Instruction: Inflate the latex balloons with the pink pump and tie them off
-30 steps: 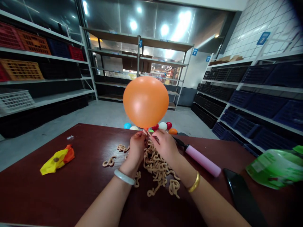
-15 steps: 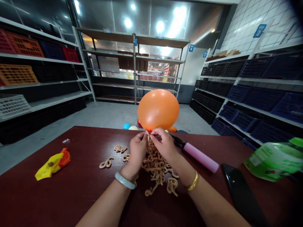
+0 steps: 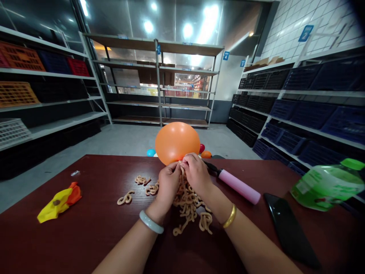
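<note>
An inflated orange balloon [image 3: 177, 141] sits just past the far edge of the table, its knot end toward me. My left hand [image 3: 167, 180] is closed in a pinch on a tan rubber band at the balloon's neck. My right hand [image 3: 197, 175] pinches the neck from the other side, fingertips touching the left ones. The exact grip is partly hidden behind my fingers. Under my hands lies a heap of curly tan rubber bands [image 3: 188, 207], with a few loose ones [image 3: 125, 198] to the left.
A pink hand pump [image 3: 239, 186], a black phone [image 3: 289, 228] and a green bottle [image 3: 327, 184] lie on the right of the dark red table [image 3: 94, 236]. Deflated yellow and orange balloons [image 3: 58, 201] lie left. Small balloons [image 3: 206, 154] are beyond the edge; shelves with crates [image 3: 23, 93] stand around.
The orange balloon has dropped lower and shifted left. My right hand has closed in over the neck, its fingers curled more. The view has moved slightly.
</note>
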Available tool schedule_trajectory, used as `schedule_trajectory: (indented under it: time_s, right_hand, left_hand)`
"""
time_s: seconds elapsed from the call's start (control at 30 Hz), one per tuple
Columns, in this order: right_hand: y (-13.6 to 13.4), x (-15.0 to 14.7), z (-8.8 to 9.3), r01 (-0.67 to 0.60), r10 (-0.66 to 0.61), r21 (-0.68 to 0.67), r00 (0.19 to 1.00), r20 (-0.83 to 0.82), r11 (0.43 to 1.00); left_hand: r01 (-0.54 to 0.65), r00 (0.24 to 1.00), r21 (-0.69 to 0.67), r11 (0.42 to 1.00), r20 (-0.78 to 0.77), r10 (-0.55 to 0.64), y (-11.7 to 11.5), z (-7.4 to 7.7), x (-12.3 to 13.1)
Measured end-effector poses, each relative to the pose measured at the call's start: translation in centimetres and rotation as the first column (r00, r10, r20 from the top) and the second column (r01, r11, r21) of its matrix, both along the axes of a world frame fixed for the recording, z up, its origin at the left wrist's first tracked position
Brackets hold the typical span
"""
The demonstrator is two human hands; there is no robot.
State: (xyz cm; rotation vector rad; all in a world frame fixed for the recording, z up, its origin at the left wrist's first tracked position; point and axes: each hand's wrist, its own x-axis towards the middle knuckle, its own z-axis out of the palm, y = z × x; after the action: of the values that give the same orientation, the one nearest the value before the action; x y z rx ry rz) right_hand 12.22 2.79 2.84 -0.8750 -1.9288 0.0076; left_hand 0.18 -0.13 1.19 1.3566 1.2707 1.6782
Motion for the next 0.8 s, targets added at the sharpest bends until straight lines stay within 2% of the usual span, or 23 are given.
schedule_trajectory:
  time_s: [0.07,0.2,0.37,0.47,0.53,0.63,0.8]
  right_hand:
    - [0.1,-0.1,-0.2,-0.031,0.031,0.000,0.999,-0.029,1.000]
    - [0.5,0.3,0.0,-0.227,0.224,-0.026,0.969,-0.104,0.973]
    - [0.9,1.0,0.1,-0.253,0.241,-0.054,0.957,-0.160,0.966]
    - [1.0,1.3,0.1,-0.288,0.286,-0.004,0.950,-0.122,0.957]
    - [1.0,1.4,0.1,-0.330,0.331,0.034,0.941,-0.065,0.943]
    - [0.8,1.5,0.4,-0.367,0.364,0.065,0.930,0.049,0.928]
    - [0.3,1.7,0.6,-0.300,0.291,0.082,0.950,0.112,0.950]
  left_hand:
    - [0.012,0.998,-0.027,1.000,0.063,-0.011,0.0,0.1,0.0]
    - [0.069,0.975,-0.060,0.996,0.215,-0.054,0.2,0.2,-0.1]
    - [0.173,0.922,-0.106,0.979,0.367,-0.123,0.2,0.2,0.1]
    - [0.324,0.817,-0.133,0.937,0.539,-0.206,0.2,0.3,0.1]
    - [0.363,0.770,-0.137,0.921,0.601,-0.214,0.3,0.5,-0.1]
    - [0.336,0.758,-0.142,0.931,0.627,-0.178,0.3,0.9,-0.4]
    - [0.332,0.759,-0.145,0.932,0.628,-0.172,0.2,1.1,-0.1]
